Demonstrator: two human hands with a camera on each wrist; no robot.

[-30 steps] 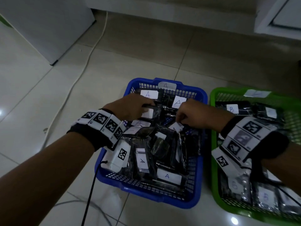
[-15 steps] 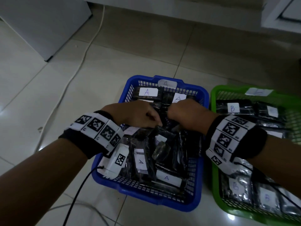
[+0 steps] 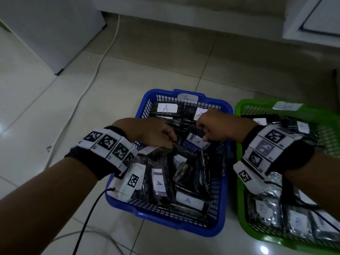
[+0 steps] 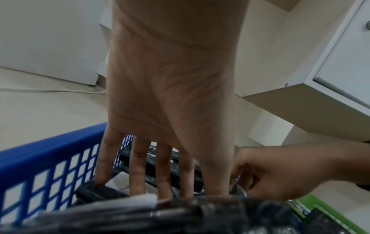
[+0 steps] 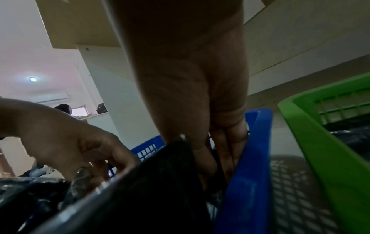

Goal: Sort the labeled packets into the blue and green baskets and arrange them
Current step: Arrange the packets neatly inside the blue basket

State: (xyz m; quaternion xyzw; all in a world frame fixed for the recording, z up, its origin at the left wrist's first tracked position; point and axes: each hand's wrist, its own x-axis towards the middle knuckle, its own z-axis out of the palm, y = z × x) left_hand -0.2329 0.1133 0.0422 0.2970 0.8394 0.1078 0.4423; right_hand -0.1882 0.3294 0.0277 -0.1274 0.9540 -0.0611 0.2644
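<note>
- Both hands work in the middle of the blue basket (image 3: 223, 183), centre of the head view, tidying black packets marked A; the green basket (image 3: 239, 144) at right holds packets marked B.
- The left hand (image 3: 152, 132) has its fingers (image 4: 138, 166) straight, pressing down among the packets.
- The right hand (image 3: 215, 127) pinches a dark packet (image 5: 160, 182) by its upper edge.
- Doing it well likely means standing that packet upright with its label showing while the left hand holds its neighbours back.
- Only the left wrist view shows the straight fingers; only the right wrist view shows the pinch close to the blue wall.
</note>
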